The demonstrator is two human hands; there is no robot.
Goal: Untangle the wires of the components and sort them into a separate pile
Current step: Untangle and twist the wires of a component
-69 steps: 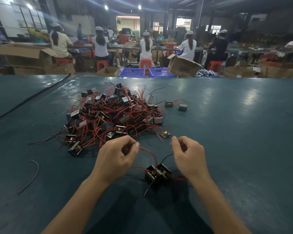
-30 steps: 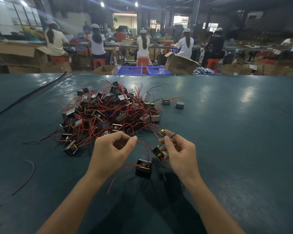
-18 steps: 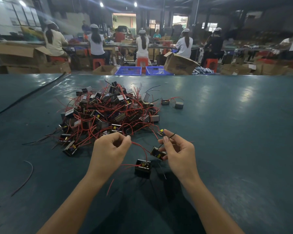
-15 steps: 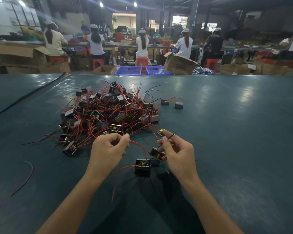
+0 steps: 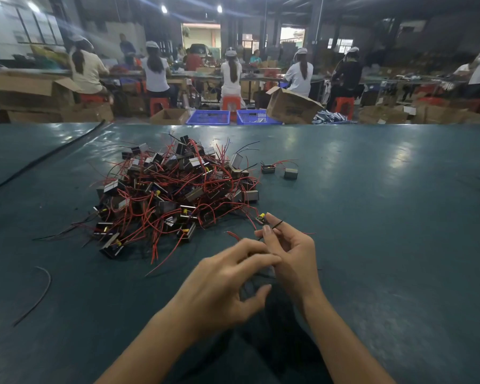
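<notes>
A thin black wire (image 5: 276, 224) is pinched between the curled fingers (image 5: 268, 238) of the right hand (image 5: 293, 254), low over the near middle of the desk (image 5: 385, 217). A small component with a yellow part (image 5: 261, 217) lies just beyond those fingertips, and a red wire end (image 5: 232, 235) lies beside them. The left hand (image 5: 222, 286) reaches across, its fingers (image 5: 247, 260) stretched out against the right hand; whether they hold anything I cannot tell. Further back and to the left sits the pile of components (image 5: 175, 192), tangled in red wires. 2 separate components (image 5: 279, 171) lie right of the pile. A loose dark wire (image 5: 43, 289) curves at the near left. Beyond the desk edge are 2 blue crates (image 5: 208, 117), cardboard boxes (image 5: 291, 106) and seated people (image 5: 232, 76).
</notes>
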